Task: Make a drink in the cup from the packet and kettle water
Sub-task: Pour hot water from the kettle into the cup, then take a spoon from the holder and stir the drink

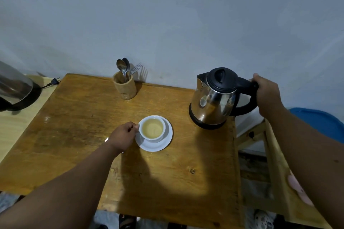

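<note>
A white cup [152, 128] holding pale yellowish liquid stands on a white saucer [163, 144] near the middle of the wooden table [78, 135]. My left hand [123, 135] pinches the cup's handle on its left side. A steel kettle [214, 102] with a black lid and base rests on the table's right side, its bottom touching the wood. My right hand [266, 93] is wrapped around its black handle. A small silvery bit, perhaps the packet [106, 139], peeks out beside my left wrist; most of it is hidden.
A wooden holder [125, 87] with spoons and a fork stands at the back of the table against the wall. A second pot with a plug and cord [14, 89] sits at far left. A wooden frame [279, 163] and blue lid [320, 122] lie right.
</note>
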